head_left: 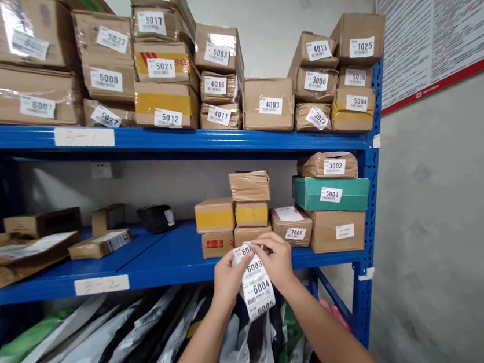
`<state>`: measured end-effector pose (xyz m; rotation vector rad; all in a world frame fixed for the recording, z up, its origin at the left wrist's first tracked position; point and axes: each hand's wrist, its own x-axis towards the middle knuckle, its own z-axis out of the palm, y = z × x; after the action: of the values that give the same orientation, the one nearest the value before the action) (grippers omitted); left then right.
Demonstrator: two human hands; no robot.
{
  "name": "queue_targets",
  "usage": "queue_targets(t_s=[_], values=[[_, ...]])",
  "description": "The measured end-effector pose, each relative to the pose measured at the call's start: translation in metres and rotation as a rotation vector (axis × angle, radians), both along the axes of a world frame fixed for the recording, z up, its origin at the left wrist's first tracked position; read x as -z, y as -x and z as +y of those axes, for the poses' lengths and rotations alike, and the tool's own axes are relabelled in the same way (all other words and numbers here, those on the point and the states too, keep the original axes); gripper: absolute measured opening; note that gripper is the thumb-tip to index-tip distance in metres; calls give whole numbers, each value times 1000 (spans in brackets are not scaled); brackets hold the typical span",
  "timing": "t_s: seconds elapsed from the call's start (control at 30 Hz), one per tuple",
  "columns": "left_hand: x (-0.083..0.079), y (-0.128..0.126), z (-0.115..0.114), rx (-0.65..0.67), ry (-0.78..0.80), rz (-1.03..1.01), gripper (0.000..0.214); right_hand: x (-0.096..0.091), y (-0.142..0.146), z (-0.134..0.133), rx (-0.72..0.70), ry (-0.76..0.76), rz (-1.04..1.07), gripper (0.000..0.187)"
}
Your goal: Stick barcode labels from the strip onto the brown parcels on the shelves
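A strip of printed number labels (259, 288) hangs between my hands, with 6003, 6004 and 6005 readable down its length. My left hand (230, 276) pinches the strip near its upper end with the thumb on its face. The fingers of my right hand (274, 258) are closed at the top label, which they partly cover. Just behind my hands, a small stack of cardboard boxes (214, 216) rests on the middle shelf; its visible fronts bear no white number labels. Beside it stands a box labelled 7005 (278, 223).
A blue metal rack (229, 136) fills the view, its top shelf packed with labelled cartons. A green box (310, 193) marked 5001 sits at the right. Opened cartons (41, 257) lie at the left. Bagged parcels (128, 337) stand below. A notice board (459, 37) hangs on the wall.
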<state>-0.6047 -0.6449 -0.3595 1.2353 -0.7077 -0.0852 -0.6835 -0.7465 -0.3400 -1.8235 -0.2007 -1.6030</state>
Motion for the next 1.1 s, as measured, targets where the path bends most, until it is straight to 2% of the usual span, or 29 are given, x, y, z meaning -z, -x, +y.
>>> queue_targets(t_s=[0.1,0.2,0.3,0.4,0.57,0.67,0.73,0.8,0.83,0.9,0.97,1.0,1.1], values=[[-12,-5,3,-36,-80,-13,44,-19,-6,0,31,46,-86,11],[-23,-11,11,-38,-181,-167,42,-34,-16,-3,117,50,-147,11],[-26,-15,24,-50,-315,-323,40,-38,-29,-9,215,96,-192,14],[-21,-17,36,-37,-405,-406,42,-37,-40,-17,322,81,-237,18],[-9,-16,45,14,-293,-426,40,-38,-45,-28,478,99,-130,21],[-9,-17,47,38,-254,-402,40,-41,-42,-30,605,55,-83,41],[-10,-20,48,51,-240,-402,39,-44,-36,-29,630,112,-67,34],[-11,-23,48,64,-220,-399,39,-47,-27,-26,581,190,-64,15],[-11,-25,48,72,-207,-394,39,-48,-21,-23,509,193,-68,12],[-12,-30,48,89,-182,-368,40,-48,-9,-14,256,146,-35,15],[-15,-33,45,103,-156,-314,43,-44,1,-5,-19,125,91,18],[-17,-34,43,113,-141,-286,43,-42,3,0,-111,120,157,20],[-26,-31,33,126,-60,-245,43,-35,4,7,-196,34,226,17]])
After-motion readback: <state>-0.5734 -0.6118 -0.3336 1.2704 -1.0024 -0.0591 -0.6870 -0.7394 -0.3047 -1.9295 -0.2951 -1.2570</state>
